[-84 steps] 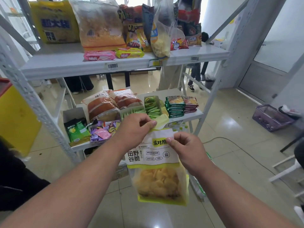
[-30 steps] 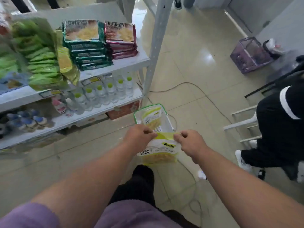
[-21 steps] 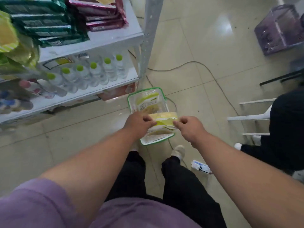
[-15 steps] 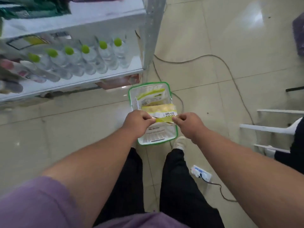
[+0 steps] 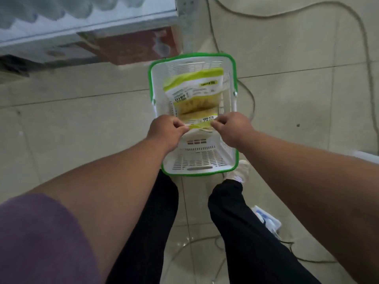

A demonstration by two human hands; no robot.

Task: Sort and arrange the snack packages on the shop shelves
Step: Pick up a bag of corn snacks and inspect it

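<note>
A white basket with a green rim [image 5: 200, 169] stands on the floor in front of my feet. One yellow-green snack bag [image 5: 192, 87] lies in it at the far end. I hold a second, matching snack bag [image 5: 202, 121] by its top edge just over the basket's middle. My left hand [image 5: 167, 131] pinches its left corner and my right hand [image 5: 231, 128] pinches its right corner. Most of the held bag hangs down into the basket, partly over the first one.
The bottom shelf board [image 5: 88, 27] of the rack runs across the upper left, with a reddish box [image 5: 133, 46] under it. Cables [image 5: 359, 58] trail over the tiled floor at the right. A small white-blue packet [image 5: 266, 220] lies by my right leg.
My view has tipped down from the shelves to the floor. Both hands have lowered the bag from chest height into the basket, still pinching its top corners.
</note>
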